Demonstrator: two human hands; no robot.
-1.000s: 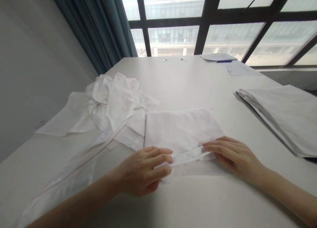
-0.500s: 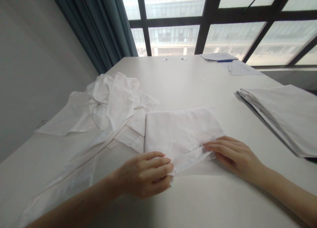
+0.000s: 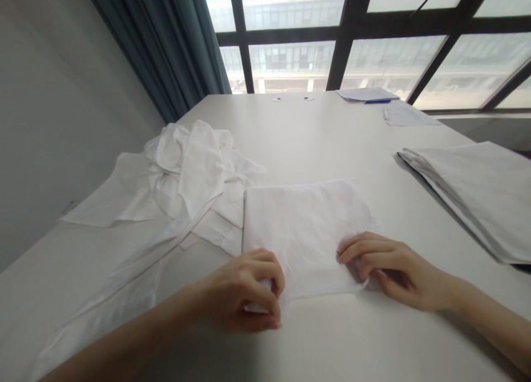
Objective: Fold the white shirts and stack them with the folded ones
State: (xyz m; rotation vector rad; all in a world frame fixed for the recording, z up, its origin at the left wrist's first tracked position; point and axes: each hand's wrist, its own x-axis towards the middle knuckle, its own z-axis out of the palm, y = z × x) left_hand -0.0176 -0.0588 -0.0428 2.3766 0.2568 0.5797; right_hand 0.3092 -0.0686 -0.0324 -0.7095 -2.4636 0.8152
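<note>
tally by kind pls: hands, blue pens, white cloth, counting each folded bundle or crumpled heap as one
Hands: 2 (left hand, right hand)
Folded white bundles: 2 (bundle between the hands, bundle at far right)
Crumpled white heap: 1
Blue pen: 1
Total: 6

Lower centre, the cloth (image 3: pixel 311 227) is thin, matt fabric, faintly wrinkled; the heap (image 3: pixel 199 169) at left is crumpled, matt fabric. The desk (image 3: pixel 323 135) looks smooth with a soft sheen. Upper left, the curtain (image 3: pixel 166 33) is matt fabric; upper right, the sheets (image 3: pixel 369 94) are paper.
</note>
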